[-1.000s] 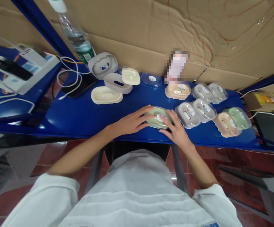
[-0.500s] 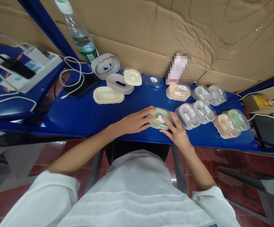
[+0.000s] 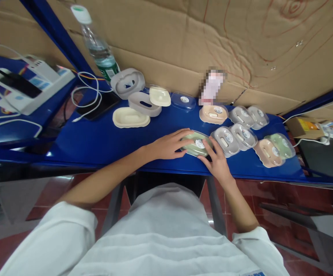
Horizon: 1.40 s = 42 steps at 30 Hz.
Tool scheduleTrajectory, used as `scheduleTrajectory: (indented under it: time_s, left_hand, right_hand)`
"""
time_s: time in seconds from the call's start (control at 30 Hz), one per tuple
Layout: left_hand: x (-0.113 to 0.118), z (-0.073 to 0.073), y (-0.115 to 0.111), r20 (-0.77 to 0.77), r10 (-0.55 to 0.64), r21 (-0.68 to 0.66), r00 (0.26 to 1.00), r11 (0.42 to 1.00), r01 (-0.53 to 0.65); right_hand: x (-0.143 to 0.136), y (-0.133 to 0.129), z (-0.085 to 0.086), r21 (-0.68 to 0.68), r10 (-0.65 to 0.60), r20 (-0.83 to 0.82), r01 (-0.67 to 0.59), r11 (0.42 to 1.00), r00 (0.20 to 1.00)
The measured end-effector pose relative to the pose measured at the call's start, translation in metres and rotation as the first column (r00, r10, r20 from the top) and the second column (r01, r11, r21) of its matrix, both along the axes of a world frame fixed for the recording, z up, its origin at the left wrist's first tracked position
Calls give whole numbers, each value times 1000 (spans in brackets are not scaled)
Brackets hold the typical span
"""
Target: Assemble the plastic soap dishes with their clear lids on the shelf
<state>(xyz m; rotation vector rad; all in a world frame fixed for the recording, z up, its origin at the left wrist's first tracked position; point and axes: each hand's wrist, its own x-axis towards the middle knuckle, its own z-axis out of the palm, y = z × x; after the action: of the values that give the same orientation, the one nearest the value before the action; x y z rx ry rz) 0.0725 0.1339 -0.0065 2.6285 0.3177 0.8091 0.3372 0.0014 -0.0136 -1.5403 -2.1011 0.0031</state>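
A green oval case under a clear cover with a round sticker (image 3: pixel 195 145) lies near the front edge of the blue table (image 3: pixel 97 143). My left hand (image 3: pixel 168 145) rests on its left end, fingers spread. On its right end is my right hand (image 3: pixel 216 159), with the fingers apart and touching the cover. Grey covered cases (image 3: pixel 226 141) sit just right of my right hand. A peach case (image 3: pixel 213 114) lies behind them, and another peach case (image 3: pixel 268 153) overlaps a green one (image 3: pixel 282 145) at the right.
Back left are a cream tray (image 3: pixel 131 117), a grey tray (image 3: pixel 145 104), a grey shell (image 3: pixel 127 83), a clear lid (image 3: pixel 183 101) and a water bottle (image 3: pixel 99 50). A power strip (image 3: pixel 34 92) and white cables lie far left. A cardboard sheet (image 3: pixel 166 38) stands behind.
The camera view has shifted slightly. Both hands stay on the green case, which appears a little further right, closer to the grey cases. My right hand's fingers have shifted slightly.
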Motion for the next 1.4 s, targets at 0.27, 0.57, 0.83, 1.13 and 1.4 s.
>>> scheduleTrajectory:
  time_s: [0.27, 0.57, 0.83, 1.13, 1.4]
  left_hand:
    - [-1, 1, -1, -48, -9, 4, 999, 1000, 9]
    - [-67, 21, 0, -138, 477, 107, 868, 878, -466]
    - [-150, -1, -4, -236, 797, 153, 555, 595, -789]
    - [-118, -8, -44, -176, 613, 44, 770, 787, -616]
    - [-89, -5, -58, -145, 533, 52, 834, 846, -531]
  right_hand:
    - [0, -12, -2, 100, -81, 117, 69, 993, 990]
    - [10, -20, 0, 182, -317, 225, 279, 943, 922]
    - [-14, -18, 5, 85, -344, 106, 337, 938, 933]
    - [11, 127, 70, -26, -153, 188, 160, 987, 970]
    - [48, 237, 66, -42, -159, 204, 171, 984, 966]
